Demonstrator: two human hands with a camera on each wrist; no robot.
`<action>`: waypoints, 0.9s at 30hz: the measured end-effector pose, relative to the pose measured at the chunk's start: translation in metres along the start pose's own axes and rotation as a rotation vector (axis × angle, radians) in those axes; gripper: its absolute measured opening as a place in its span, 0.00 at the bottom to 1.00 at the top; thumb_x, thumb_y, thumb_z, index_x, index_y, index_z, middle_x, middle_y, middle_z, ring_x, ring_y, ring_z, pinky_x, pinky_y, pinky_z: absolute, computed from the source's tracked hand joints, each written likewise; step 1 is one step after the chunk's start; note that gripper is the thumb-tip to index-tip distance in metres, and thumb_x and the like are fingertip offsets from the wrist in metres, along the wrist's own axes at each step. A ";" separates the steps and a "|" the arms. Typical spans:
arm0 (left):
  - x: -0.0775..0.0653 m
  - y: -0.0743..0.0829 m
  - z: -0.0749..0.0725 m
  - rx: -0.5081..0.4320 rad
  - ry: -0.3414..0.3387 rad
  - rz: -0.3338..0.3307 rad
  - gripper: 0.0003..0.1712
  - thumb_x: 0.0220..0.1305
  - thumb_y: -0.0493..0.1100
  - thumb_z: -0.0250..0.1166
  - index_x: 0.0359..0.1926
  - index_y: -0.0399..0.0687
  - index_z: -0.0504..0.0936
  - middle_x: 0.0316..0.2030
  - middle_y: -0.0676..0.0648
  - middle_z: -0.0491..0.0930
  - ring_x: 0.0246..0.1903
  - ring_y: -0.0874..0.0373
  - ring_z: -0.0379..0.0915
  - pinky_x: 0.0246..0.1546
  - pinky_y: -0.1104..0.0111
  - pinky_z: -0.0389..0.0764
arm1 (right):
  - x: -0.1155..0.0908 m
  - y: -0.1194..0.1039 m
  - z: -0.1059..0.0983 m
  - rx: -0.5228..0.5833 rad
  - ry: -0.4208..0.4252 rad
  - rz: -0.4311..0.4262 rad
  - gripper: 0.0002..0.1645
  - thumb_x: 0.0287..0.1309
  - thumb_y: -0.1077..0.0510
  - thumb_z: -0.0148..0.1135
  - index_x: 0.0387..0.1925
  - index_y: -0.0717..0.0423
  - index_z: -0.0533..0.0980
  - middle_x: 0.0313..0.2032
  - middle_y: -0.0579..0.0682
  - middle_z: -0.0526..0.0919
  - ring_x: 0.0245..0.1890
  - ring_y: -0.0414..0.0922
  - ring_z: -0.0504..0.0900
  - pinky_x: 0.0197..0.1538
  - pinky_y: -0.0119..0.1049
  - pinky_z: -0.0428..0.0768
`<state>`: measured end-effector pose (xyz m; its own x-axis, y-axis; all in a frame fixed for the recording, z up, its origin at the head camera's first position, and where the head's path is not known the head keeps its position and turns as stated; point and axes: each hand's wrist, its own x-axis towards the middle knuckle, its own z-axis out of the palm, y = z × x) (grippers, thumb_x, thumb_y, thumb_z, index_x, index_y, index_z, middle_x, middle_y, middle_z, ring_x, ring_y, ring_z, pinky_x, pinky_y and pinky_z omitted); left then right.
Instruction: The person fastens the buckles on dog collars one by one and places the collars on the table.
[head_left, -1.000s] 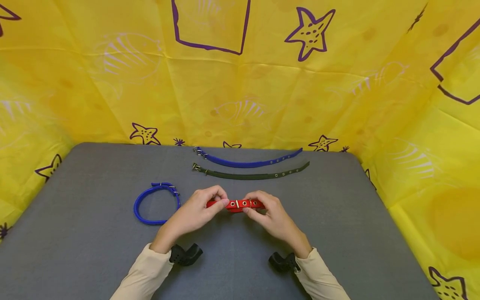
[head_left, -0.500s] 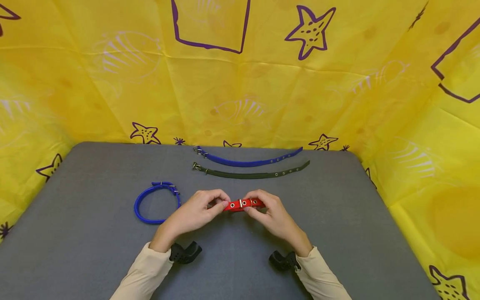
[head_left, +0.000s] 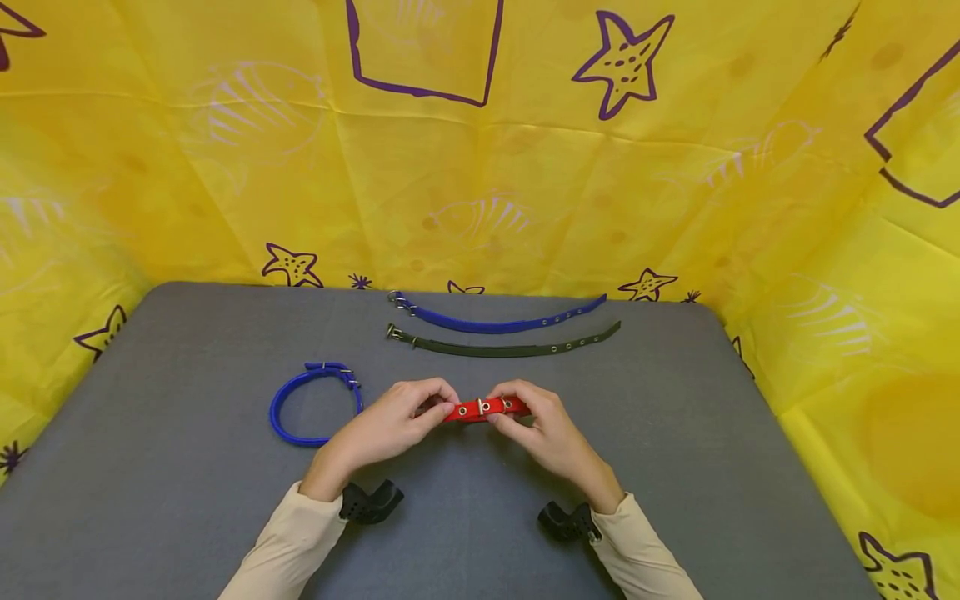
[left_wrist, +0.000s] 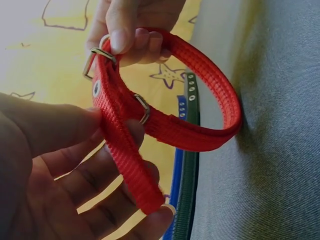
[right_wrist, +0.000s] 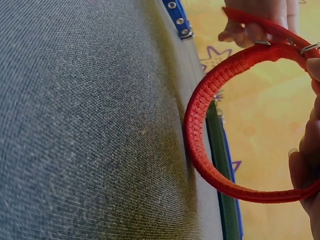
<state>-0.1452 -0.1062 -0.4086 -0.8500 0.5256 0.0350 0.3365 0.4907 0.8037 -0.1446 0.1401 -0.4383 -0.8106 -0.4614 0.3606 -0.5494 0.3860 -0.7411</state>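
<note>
A red dog collar (head_left: 471, 409), bent into a loop, is held between both hands above the grey table. My left hand (head_left: 393, 421) pinches its free strap end (left_wrist: 132, 175) with the thumb on top and fingers beneath. The strap passes through a metal buckle (left_wrist: 102, 56), with an eyelet (left_wrist: 96, 89) just past it. My right hand (head_left: 542, 427) grips the collar on the buckle side, thumb in front and fingers behind. A metal ring (left_wrist: 143, 108) sits on the band near the strap. The round loop (right_wrist: 196, 145) hangs down close over the table in the right wrist view.
A buckled blue collar (head_left: 279, 398) lies left, partly behind my left forearm. Toward the back, a straight blue collar (head_left: 487, 326) and a dark green collar (head_left: 480, 351) lie side by side on the grey table (head_left: 675, 467). Yellow printed cloth (head_left: 480, 167) stands behind it.
The red strap has shifted slightly left through the buckle. Its tip, visible between my left fingers a second ago, is now hidden by that hand in the head view. My right hand stays put.
</note>
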 end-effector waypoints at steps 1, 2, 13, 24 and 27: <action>0.000 -0.001 0.001 0.008 0.009 0.009 0.04 0.72 0.42 0.59 0.41 0.53 0.81 0.31 0.51 0.80 0.28 0.65 0.68 0.32 0.72 0.71 | 0.000 0.000 0.000 0.002 0.000 0.002 0.11 0.60 0.64 0.66 0.44 0.53 0.78 0.39 0.48 0.84 0.36 0.37 0.79 0.40 0.33 0.82; 0.001 -0.001 0.002 0.015 0.018 0.018 0.04 0.72 0.42 0.60 0.41 0.53 0.81 0.32 0.53 0.79 0.29 0.65 0.69 0.33 0.72 0.71 | 0.000 0.000 0.000 0.005 0.000 0.005 0.11 0.60 0.64 0.66 0.44 0.53 0.78 0.39 0.48 0.84 0.36 0.37 0.79 0.40 0.32 0.82; 0.001 -0.001 0.006 0.003 0.073 0.064 0.04 0.70 0.40 0.62 0.40 0.52 0.84 0.34 0.55 0.78 0.32 0.65 0.70 0.36 0.72 0.73 | 0.000 0.001 0.000 0.014 0.003 0.007 0.11 0.60 0.65 0.67 0.44 0.54 0.79 0.39 0.49 0.85 0.35 0.37 0.80 0.40 0.32 0.82; 0.003 0.003 0.011 -0.036 0.097 0.084 0.05 0.71 0.39 0.60 0.41 0.52 0.83 0.38 0.55 0.80 0.36 0.63 0.72 0.40 0.71 0.74 | 0.000 -0.001 -0.002 0.018 -0.001 -0.005 0.09 0.61 0.62 0.67 0.44 0.53 0.81 0.38 0.47 0.84 0.35 0.37 0.78 0.41 0.32 0.82; 0.004 0.003 0.012 -0.048 0.128 0.093 0.05 0.70 0.40 0.61 0.41 0.53 0.84 0.38 0.55 0.81 0.36 0.63 0.72 0.39 0.71 0.75 | 0.000 0.000 -0.002 0.017 0.007 0.004 0.09 0.62 0.61 0.67 0.44 0.53 0.81 0.38 0.47 0.84 0.35 0.37 0.78 0.41 0.31 0.82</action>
<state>-0.1428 -0.0936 -0.4130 -0.8618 0.4730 0.1834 0.3991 0.4089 0.8207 -0.1448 0.1417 -0.4369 -0.8141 -0.4543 0.3617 -0.5429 0.3744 -0.7517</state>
